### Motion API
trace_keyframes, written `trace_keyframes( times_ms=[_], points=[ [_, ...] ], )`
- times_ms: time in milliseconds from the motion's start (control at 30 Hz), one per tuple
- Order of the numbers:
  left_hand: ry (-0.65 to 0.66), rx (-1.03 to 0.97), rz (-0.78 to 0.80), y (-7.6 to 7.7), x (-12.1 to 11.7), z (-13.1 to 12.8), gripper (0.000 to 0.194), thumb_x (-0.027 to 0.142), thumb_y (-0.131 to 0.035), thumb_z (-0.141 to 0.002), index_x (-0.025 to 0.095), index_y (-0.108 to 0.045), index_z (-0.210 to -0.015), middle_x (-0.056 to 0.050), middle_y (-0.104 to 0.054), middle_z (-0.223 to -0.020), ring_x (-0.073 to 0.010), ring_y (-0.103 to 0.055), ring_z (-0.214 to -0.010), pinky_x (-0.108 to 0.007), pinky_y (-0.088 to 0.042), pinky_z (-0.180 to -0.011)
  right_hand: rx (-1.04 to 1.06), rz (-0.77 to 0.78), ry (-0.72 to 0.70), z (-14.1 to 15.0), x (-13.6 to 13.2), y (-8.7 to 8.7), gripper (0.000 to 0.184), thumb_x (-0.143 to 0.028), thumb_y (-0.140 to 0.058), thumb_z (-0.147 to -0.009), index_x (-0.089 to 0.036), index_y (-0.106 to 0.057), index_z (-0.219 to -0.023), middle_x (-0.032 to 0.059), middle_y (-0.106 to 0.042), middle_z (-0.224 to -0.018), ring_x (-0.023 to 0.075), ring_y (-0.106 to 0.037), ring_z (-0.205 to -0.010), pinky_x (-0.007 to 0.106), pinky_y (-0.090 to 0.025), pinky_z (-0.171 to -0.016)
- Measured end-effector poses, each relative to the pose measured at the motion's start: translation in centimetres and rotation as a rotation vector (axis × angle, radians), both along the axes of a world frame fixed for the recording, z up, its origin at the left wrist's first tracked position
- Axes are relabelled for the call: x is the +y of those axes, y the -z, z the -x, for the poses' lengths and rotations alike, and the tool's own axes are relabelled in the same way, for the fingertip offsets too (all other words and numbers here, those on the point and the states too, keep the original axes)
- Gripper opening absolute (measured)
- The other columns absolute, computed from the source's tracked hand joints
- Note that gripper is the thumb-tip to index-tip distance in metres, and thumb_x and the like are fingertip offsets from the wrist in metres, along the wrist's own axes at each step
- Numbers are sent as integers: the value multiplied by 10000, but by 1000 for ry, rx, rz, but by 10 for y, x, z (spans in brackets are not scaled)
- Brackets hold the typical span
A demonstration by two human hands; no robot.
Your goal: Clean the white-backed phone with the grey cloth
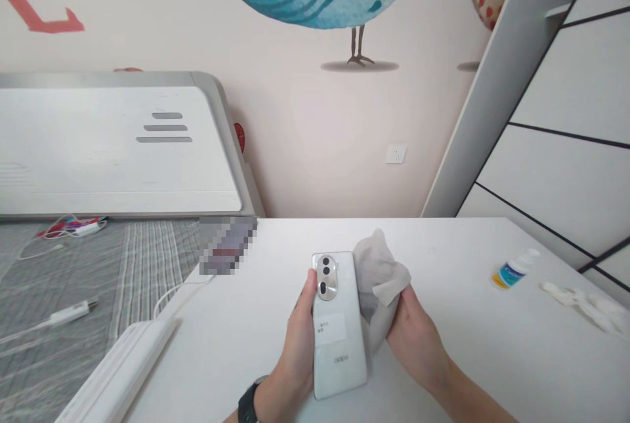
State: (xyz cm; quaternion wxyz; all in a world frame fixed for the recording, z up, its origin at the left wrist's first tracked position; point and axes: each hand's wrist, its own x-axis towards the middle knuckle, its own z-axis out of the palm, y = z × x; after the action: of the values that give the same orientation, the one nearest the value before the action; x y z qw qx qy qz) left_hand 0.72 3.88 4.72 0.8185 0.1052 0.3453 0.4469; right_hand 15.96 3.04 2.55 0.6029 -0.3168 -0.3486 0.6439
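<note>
A white smartphone (339, 367) is held with its back facing me, the oval camera block at its upper left and a pale label below that. My left hand (298, 338) grips the phone along its left edge, thumb beside the camera block; its other fingers are hidden behind the phone. A black watch band sits on that wrist. Close to the phone's right edge, my right hand (416, 334) is closed on a crumpled light grey cloth (377, 272). The cloth overlaps the phone's right side in view; whether it touches the phone I cannot tell.
On the white table (443, 377) a small bottle (514, 270) with a blue and yellow label lies near a crumpled white item (583, 305) at right. A long white object (118, 370) lines the left edge. A bed (162, 298) adjoins there, with cables and a blurred-out item (229, 246).
</note>
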Motion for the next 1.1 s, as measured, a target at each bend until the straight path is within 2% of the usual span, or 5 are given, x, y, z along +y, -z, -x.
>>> trace_keyframes(
  times_ms=[167, 267, 467, 767, 1100],
  points=[
    [140, -153, -43, 12, -8, -11, 549, 544, -603, -953, 122, -680, -1295, -129, -796, -1035, -312, -752, -988, -389, -544, -946, -928, -582, 22, -7, -7, -1, 550, -462, -424, -1047, -397, -313, -1582, -47, -164, -1704, 282, -55, -1583, 565, 10, -1268],
    [128, -108, -58, 17, -12, -13, 472, 466, -637, -954, 143, -676, -1296, -109, -797, -1007, -285, -755, -950, -360, -547, -908, -1233, -684, 81, -12, 1, -5, 576, -357, -472, -1033, -383, -312, -1586, -32, -157, -1707, 295, -101, -1576, 562, -60, -1266],
    [257, -28, -44, 13, -15, -13, 545, 597, -601, -945, 107, -732, -1146, -134, -786, -887, -249, -747, -751, -324, -552, -743, -1058, -286, 74, -23, 11, -15, 345, -450, -480, -1026, -257, -663, -1246, 64, -716, -1217, 259, -651, -1115, 363, -478, -969],
    [280, 60, -91, 14, -18, -14, 430, 543, -661, -926, 139, -751, -1041, -87, -774, -804, -210, -717, -672, -312, -552, -710, -1032, -244, 27, -26, 12, -18, 418, -463, -456, -1024, -204, -522, -703, -27, -503, -647, 145, -446, -631, 277, -328, -597],
    [255, 133, -61, 9, -14, -15, 400, 540, -710, -882, 143, -757, -896, -74, -756, -734, -198, -693, -616, -309, -558, -671, -896, -226, -122, -27, 11, -22, 302, -450, -537, -999, -205, -709, -961, 20, -700, -876, 215, -631, -850, 298, -462, -762]
  ],
)
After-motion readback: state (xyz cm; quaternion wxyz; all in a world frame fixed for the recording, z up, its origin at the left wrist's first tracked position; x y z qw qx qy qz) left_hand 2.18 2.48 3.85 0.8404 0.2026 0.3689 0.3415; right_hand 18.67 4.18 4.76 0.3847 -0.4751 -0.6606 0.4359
